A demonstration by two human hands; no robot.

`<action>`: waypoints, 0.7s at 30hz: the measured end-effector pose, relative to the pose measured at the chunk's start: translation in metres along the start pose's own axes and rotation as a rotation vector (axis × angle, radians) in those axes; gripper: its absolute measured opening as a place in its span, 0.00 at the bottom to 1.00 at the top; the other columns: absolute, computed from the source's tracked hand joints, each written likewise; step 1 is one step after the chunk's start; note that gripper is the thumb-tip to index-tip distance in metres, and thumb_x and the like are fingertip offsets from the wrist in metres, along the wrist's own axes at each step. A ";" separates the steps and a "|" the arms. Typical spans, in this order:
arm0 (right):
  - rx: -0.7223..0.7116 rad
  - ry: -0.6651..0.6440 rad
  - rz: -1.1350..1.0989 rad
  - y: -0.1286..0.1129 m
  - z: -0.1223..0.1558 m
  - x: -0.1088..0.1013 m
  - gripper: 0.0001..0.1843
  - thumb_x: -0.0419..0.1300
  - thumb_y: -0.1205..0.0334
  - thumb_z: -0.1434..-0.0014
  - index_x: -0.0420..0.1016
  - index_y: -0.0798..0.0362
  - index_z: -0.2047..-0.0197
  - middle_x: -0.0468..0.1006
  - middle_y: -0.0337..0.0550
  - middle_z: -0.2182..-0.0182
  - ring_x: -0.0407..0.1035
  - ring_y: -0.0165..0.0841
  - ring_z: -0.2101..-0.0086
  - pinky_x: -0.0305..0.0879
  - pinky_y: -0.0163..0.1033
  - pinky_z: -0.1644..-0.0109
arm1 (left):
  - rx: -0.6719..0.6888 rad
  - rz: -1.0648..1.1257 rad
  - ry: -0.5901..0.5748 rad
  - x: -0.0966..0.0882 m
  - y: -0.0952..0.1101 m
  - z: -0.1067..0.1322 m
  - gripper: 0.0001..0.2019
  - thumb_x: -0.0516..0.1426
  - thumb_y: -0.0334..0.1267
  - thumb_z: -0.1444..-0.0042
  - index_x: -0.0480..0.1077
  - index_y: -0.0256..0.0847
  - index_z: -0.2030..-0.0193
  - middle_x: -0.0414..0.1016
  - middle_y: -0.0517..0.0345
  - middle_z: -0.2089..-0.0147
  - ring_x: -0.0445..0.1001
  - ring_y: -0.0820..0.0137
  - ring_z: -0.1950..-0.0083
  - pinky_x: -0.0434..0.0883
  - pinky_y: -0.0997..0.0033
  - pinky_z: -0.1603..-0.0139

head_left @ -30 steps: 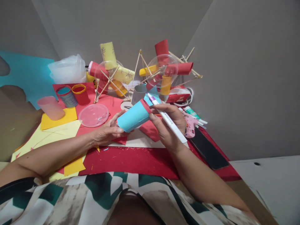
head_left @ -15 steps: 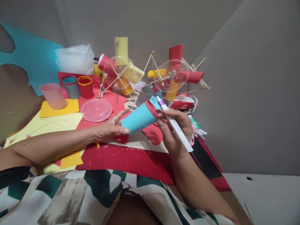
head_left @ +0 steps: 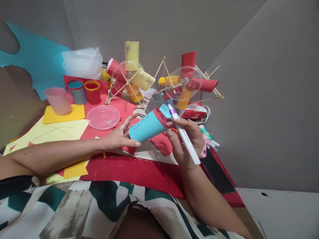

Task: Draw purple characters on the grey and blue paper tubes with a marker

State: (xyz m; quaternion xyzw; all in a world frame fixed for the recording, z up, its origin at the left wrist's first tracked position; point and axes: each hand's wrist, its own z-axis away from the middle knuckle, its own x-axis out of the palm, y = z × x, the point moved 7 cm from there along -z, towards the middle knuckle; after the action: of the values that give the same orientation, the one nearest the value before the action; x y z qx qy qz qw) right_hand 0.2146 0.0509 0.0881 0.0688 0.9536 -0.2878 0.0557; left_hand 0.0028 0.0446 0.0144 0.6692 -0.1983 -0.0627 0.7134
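A blue paper-covered tube (head_left: 149,127) with a red rim is tilted in front of me, its open end up to the right. My left hand (head_left: 124,133) grips its lower end, thumb in front and fingers behind. Dark drawn lines show on the tube's upper side. My right hand (head_left: 188,137) holds a white marker (head_left: 185,141) with a purple band near the tip, which points up and away. The right fingertips also touch the tube's red rim.
Behind stand two wheel models (head_left: 128,79) of sticks, plastic discs and paper tubes. To the left are a pink cup (head_left: 58,101), a pink lid (head_left: 103,117), a drawn-on blue cup (head_left: 77,93) and a red cup (head_left: 92,93). A black flat object (head_left: 218,172) lies right.
The tube has rolled in my hands, bringing its drawn lines into view. The marker has shifted slightly down and left at its rear end.
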 end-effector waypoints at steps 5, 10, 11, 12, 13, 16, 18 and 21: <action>-0.013 -0.014 -0.033 -0.003 -0.001 0.002 0.15 0.72 0.62 0.35 0.82 0.39 0.46 0.87 0.37 0.59 0.85 0.35 0.59 0.84 0.44 0.48 | -0.065 0.005 -0.017 0.001 -0.005 0.001 0.66 0.79 0.44 0.53 0.44 0.53 0.15 0.75 0.40 0.32 0.76 0.44 0.32 0.76 0.45 0.36; -0.067 0.038 -0.011 -0.008 0.001 -0.002 0.18 0.70 0.61 0.32 0.80 0.37 0.41 0.90 0.39 0.58 0.85 0.39 0.53 0.82 0.51 0.42 | -0.125 0.192 0.013 0.003 -0.009 -0.003 0.63 0.81 0.42 0.60 0.54 0.51 0.20 0.78 0.42 0.33 0.76 0.46 0.31 0.72 0.46 0.30; -0.084 0.071 0.004 -0.010 0.002 -0.004 0.19 0.69 0.62 0.32 0.80 0.37 0.40 0.90 0.39 0.57 0.85 0.40 0.52 0.82 0.52 0.41 | -0.127 0.236 0.029 0.003 -0.010 -0.004 0.60 0.81 0.42 0.61 0.58 0.50 0.23 0.78 0.43 0.33 0.77 0.47 0.31 0.70 0.46 0.28; -0.096 0.105 0.019 -0.011 0.004 -0.007 0.19 0.69 0.62 0.32 0.79 0.36 0.40 0.91 0.38 0.56 0.85 0.40 0.52 0.81 0.53 0.41 | -0.130 0.274 0.042 0.003 -0.010 -0.005 0.57 0.81 0.41 0.63 0.62 0.49 0.25 0.79 0.44 0.34 0.78 0.48 0.33 0.69 0.46 0.27; -0.105 0.138 0.031 -0.012 0.005 -0.009 0.20 0.69 0.63 0.31 0.79 0.36 0.39 0.91 0.38 0.57 0.85 0.40 0.52 0.81 0.53 0.41 | -0.136 0.306 0.053 0.002 -0.011 -0.005 0.54 0.81 0.40 0.63 0.65 0.48 0.28 0.79 0.45 0.35 0.79 0.49 0.34 0.67 0.45 0.25; -0.150 0.164 0.064 -0.019 0.007 -0.010 0.18 0.67 0.61 0.29 0.80 0.36 0.38 0.91 0.38 0.59 0.84 0.41 0.54 0.81 0.54 0.44 | -0.145 0.377 0.061 0.002 -0.012 -0.006 0.44 0.80 0.37 0.61 0.71 0.45 0.35 0.82 0.48 0.41 0.81 0.54 0.38 0.63 0.45 0.22; -0.245 0.121 0.120 -0.029 0.007 -0.006 0.18 0.65 0.59 0.28 0.79 0.39 0.37 0.91 0.39 0.62 0.83 0.42 0.56 0.81 0.56 0.45 | -0.147 0.417 0.047 0.002 -0.011 -0.007 0.39 0.79 0.36 0.59 0.72 0.45 0.39 0.83 0.50 0.44 0.81 0.55 0.38 0.62 0.46 0.21; -0.432 0.037 0.206 -0.045 0.009 0.000 0.21 0.63 0.62 0.27 0.78 0.45 0.33 0.90 0.39 0.65 0.82 0.41 0.58 0.81 0.57 0.45 | -0.165 0.456 0.023 0.002 -0.013 -0.007 0.35 0.78 0.35 0.56 0.73 0.45 0.41 0.83 0.50 0.43 0.81 0.55 0.37 0.64 0.45 0.21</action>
State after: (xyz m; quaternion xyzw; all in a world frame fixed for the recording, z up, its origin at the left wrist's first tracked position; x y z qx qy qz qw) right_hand 0.2079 0.0089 0.1045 0.1572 0.9819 -0.0685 0.0808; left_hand 0.0098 0.0490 0.0020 0.5471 -0.3304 0.0918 0.7636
